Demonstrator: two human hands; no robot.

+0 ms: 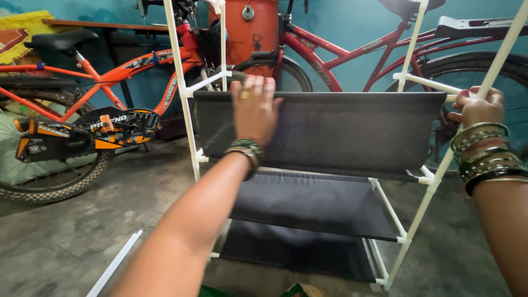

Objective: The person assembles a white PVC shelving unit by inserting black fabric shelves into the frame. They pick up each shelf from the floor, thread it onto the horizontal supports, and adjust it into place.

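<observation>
My left hand (254, 109) curls over the top edge of the black fabric shelf (330, 129), gripping it, upper tier of the white rack frame (181, 82). Right hand (477, 107) is wrapped round the frame's rt front pole (495, 60). Bikes behind.

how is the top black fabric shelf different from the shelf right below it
The top fabric shelf hangs tilted, its face turned toward the camera, while the middle shelf lies flat and stretched between the white rods. The left hand grips the top shelf's upper edge; no hand touches the middle one. The right hand holds the white frame beside the top shelf. Both are dark fabric panels on the same frame.
</observation>
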